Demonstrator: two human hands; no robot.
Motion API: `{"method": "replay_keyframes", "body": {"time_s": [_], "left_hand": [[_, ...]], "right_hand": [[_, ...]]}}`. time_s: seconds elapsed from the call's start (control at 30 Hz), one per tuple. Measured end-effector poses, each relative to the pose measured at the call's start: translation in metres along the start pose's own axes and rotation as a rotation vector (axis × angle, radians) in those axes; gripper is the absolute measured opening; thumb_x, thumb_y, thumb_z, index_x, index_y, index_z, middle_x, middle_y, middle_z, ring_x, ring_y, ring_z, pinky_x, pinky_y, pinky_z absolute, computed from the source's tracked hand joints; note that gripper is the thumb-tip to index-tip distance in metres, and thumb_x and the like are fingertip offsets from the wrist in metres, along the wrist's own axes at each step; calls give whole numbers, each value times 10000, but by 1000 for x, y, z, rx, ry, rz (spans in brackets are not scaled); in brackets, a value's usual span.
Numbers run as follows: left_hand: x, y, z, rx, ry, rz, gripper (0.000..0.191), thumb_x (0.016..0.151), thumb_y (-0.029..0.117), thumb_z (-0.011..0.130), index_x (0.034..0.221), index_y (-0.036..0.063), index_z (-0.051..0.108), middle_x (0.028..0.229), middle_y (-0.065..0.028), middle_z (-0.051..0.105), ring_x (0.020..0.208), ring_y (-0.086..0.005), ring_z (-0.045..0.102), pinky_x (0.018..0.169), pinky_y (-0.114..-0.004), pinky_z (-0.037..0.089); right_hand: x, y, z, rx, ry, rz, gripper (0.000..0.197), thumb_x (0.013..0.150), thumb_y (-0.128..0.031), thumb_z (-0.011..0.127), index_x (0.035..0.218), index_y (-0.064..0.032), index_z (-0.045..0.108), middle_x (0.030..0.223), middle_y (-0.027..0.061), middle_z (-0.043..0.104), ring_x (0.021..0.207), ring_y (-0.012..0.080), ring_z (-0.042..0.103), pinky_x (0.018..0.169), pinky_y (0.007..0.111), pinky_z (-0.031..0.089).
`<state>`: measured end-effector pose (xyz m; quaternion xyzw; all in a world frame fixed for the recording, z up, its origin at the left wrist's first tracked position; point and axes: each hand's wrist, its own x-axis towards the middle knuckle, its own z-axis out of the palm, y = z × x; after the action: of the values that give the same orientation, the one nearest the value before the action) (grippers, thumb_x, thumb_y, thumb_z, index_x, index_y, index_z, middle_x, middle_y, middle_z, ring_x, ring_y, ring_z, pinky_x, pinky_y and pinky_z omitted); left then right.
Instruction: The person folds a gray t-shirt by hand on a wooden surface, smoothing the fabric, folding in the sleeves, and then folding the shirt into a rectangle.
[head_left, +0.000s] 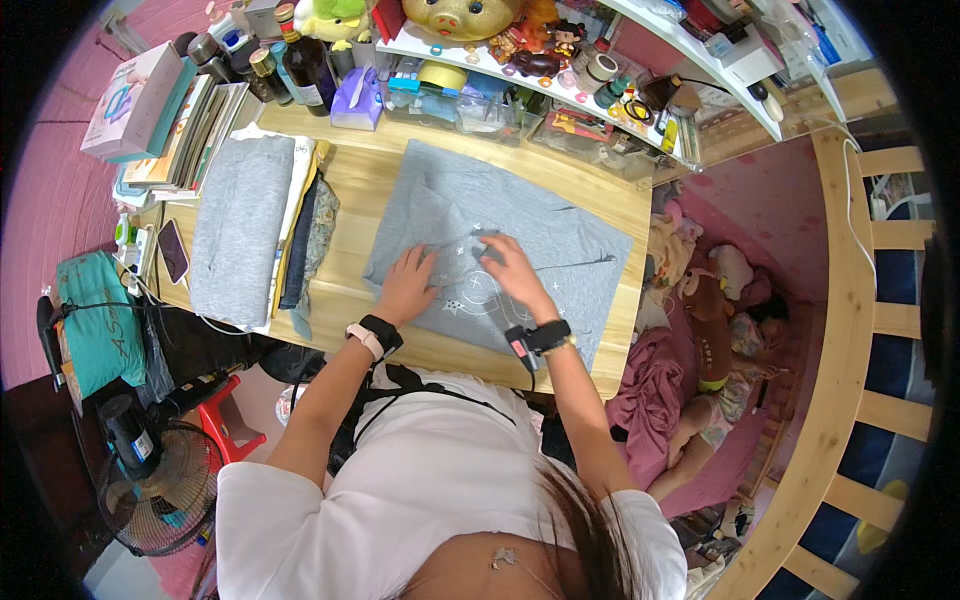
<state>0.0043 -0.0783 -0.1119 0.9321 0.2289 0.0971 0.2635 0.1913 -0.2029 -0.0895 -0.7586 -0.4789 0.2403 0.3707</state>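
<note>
A grey garment (536, 202) with a white printed pattern lies spread over the wooden table (352, 202), with some creases on its right part. My left hand (409, 285) is over the garment's left part, palm down, fingers apart. Near the print, my right hand (516, 274) is bent over the cloth with thumb and fingers apart; a dark crease or shadow shows by its fingertips. Neither hand visibly grips the fabric. To the left is a stack of folded clothes, topped by a thick grey folded garment (244, 225).
A smartphone (173, 251) lies left of the stack. Books (187, 142), bottles (307, 67) and a purple tissue pack (358, 99) line the back. A loaded white shelf (540, 86) overhangs the table. At right, a person (720, 420) lies on a bed; a fan (161, 487) stands lower left.
</note>
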Motion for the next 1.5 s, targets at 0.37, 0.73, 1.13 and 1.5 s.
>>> {"method": "replay_keyframes", "body": {"time_s": [0.37,0.73,1.13,1.5], "left_hand": [[-25,-4,-15,193,78,-85,189,704,53,564,883,87,513,853,-70,499,852,-255,503,715,-381,384],[-28,-3,-2,240,-11,-65,299,657,24,562,946,89,520,882,-78,508,873,-262,500,715,-366,385],[-42,-30,-22,196,134,-212,161,721,50,536,872,82,489,727,-93,524,694,-282,561,619,-386,452],[-44,-34,-61,63,116,-269,215,709,37,535,921,41,502,887,-119,539,901,-286,519,803,-397,413]], "right_hand": [[72,-8,57,-184,-5,142,503,765,-234,606,1225,-105,448,1250,126,456,1173,311,377,938,438,288],[132,49,69,195,-116,223,546,744,-365,602,1207,-99,488,1093,96,590,1030,296,515,941,482,271],[156,17,63,152,-4,171,283,787,-170,630,637,21,484,572,40,427,554,91,369,493,307,333],[102,-18,83,-269,258,123,442,764,-211,626,1123,-21,451,1089,207,500,1001,387,439,866,465,342]]}}
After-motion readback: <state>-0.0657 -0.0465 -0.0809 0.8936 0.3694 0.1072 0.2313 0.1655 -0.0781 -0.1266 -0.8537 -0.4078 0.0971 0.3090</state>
